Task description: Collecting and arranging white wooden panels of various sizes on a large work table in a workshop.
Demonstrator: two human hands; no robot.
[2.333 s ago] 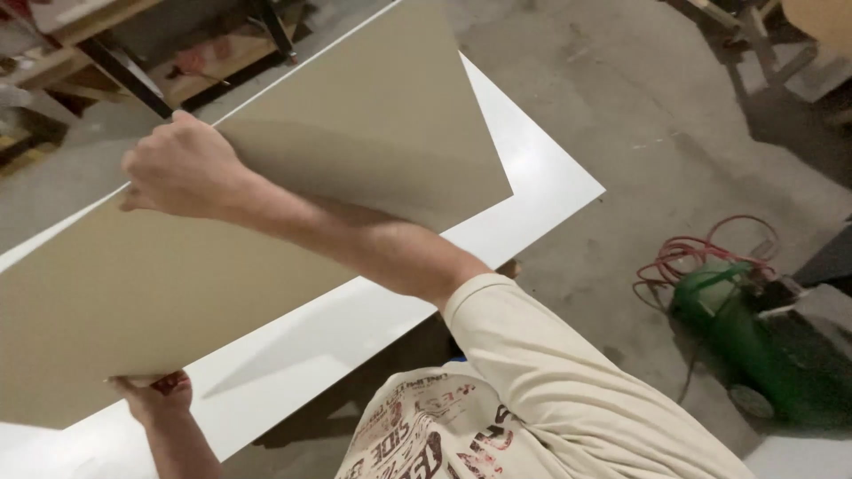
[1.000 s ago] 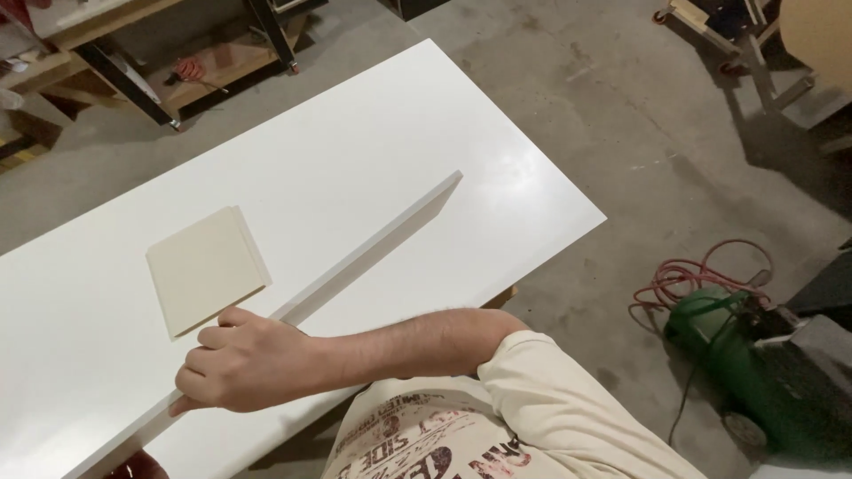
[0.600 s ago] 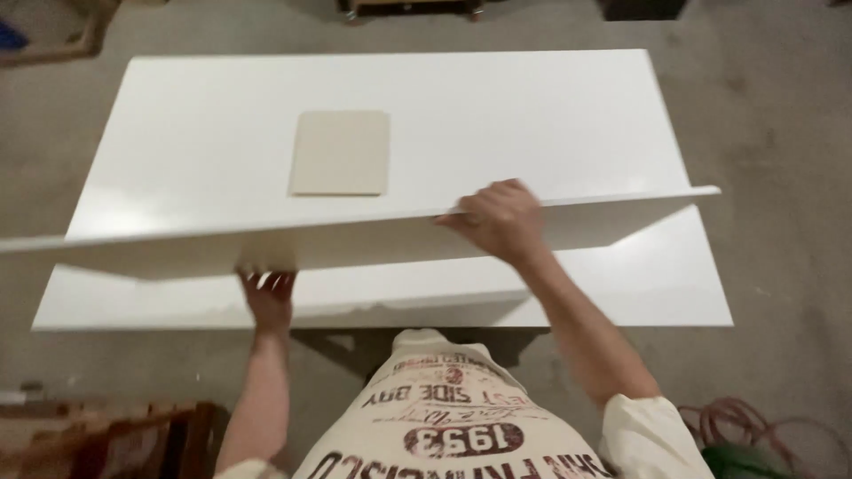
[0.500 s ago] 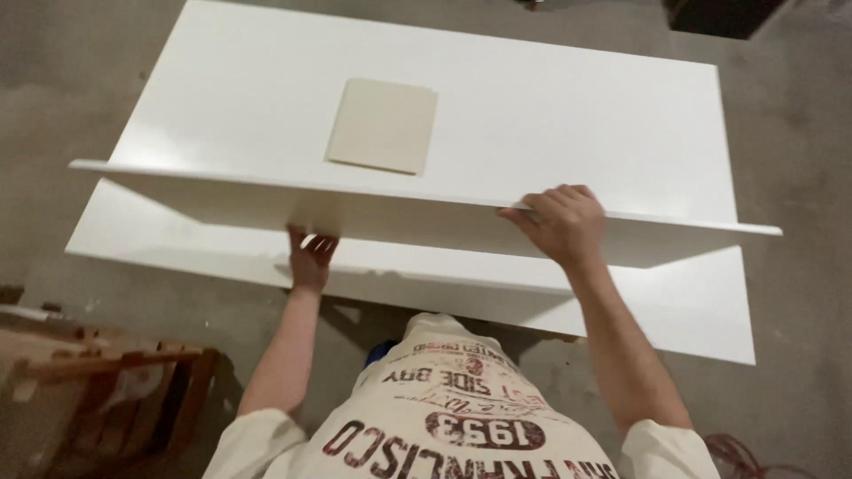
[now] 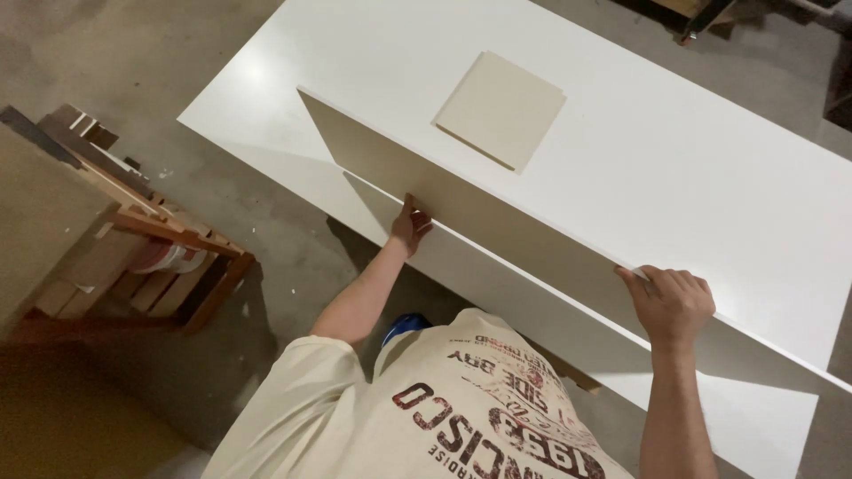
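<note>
While both hands, left hand [image 5: 410, 223] and right hand [image 5: 672, 303], grip the long white panel [image 5: 497, 226] on edge, it is not yet laid on the desk [image 5: 710, 151] at frame centre.

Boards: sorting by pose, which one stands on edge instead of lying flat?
The long board gripped by the left hand and right hand; the small beige square and white table lie flat.

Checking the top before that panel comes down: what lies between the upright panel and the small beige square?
In the head view, only bare white tabletop lies between the long panel and the beige square board. Both hands grip the panel.
</note>
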